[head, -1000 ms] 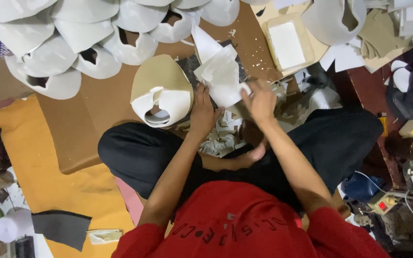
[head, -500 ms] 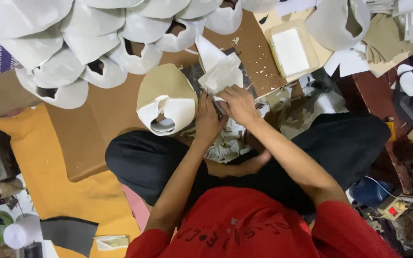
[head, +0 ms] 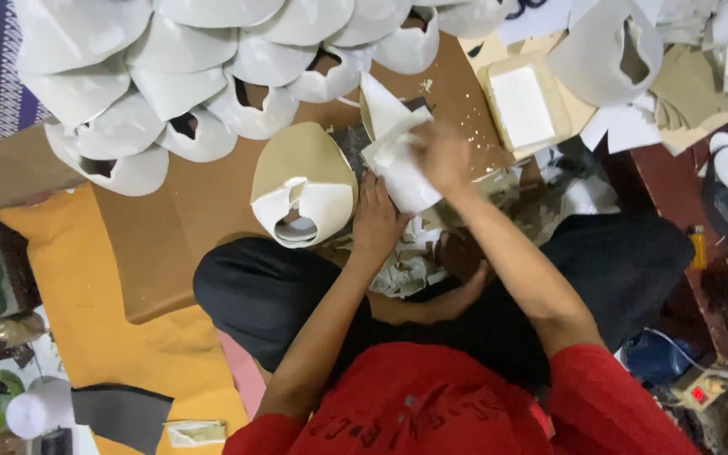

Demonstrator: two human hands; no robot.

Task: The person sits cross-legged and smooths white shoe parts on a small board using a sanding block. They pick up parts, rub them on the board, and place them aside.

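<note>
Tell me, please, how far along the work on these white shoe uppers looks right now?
Done: a large pile of shaped white uppers lies at the top of the brown board. In hand: the left hand and right hand both hold one white piece; the right hand is blurred. Apparently left: a tan-and-white upper beside the left hand, and flat cut pieces further right. Scraps lie on the lap.

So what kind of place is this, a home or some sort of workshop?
Most likely a small floor workshop for making shoes. A heap of white shoe uppers lies at the top, a tan upper sits on the brown board, and both hands work a white piece above paper scraps.
</note>
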